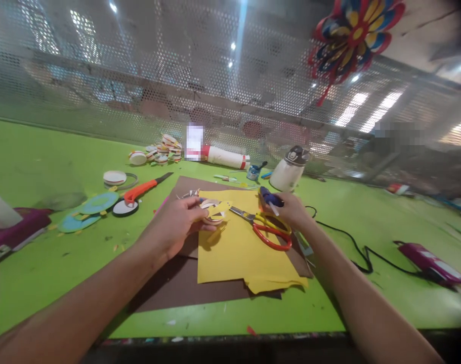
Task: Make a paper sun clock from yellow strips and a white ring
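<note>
My left hand is closed around a small round white ring piece with a yellow paper strip on it, held just above the yellow paper sheets. My right hand grips a small blue-capped tool, perhaps a glue pen, its tip pointing towards the piece. Scissors with red and yellow handles lie on the yellow sheets between my hands. A brown sheet lies under the yellow ones.
On the green table: an orange utility knife, blue and white paper discs, stacked ring pieces, a white tube, a white jug, a purple tool with black cable. A mesh wall with a paper pinwheel stands behind.
</note>
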### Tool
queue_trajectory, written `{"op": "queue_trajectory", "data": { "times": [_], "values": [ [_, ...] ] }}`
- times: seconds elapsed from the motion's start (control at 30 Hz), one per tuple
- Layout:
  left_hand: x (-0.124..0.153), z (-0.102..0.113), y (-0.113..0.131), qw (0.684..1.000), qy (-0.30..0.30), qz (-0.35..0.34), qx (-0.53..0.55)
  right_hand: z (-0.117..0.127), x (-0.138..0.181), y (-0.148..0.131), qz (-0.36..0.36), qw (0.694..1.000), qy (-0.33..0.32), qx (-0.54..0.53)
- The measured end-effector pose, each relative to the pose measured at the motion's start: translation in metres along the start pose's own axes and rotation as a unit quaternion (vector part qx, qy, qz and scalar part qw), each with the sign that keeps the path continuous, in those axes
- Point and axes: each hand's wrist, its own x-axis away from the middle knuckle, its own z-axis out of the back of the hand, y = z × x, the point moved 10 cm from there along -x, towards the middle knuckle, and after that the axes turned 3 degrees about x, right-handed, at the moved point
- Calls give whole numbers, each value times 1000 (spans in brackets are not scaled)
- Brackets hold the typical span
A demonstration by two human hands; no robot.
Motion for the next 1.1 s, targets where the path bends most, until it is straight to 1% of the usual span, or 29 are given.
{"op": "queue_trajectory", "data": {
  "times": [0.13,0.33,0.4,0.5,0.57,0.67,0.8,0.87,0.97,1.1],
  "values": [
    [-2,3,3,1000,0,-12,13,-11,-4,-1,27,999,-12,-15],
    [-3,2,0,1000,-17,-9,25,-20,-9,16,21,998,-35,-55],
    [-3,1,0,999,-18,-8,31,-15,-8,17,24,996,-28,-77],
    [-3,1,-1,999,-14,-6,39,7,-5,12,19,993,25,-111],
    [-3,0,-2,999,-8,-3,38,25,0,0,22,987,67,-144],
    [-2,-1,-4,1000,1,3,23,46,14,-40,61,973,98,-198],
    [1,-5,-4,1000,-2,-3,-13,58,41,-108,151,952,80,-255],
    [3,-9,-4,999,-14,-8,-35,61,54,-132,193,943,68,-262],
    [5,-15,-4,997,-30,-15,-66,63,64,-149,227,941,56,-244],
    [7,-18,-6,996,-27,-15,-79,60,66,-154,235,952,46,-192]
  ]
}}
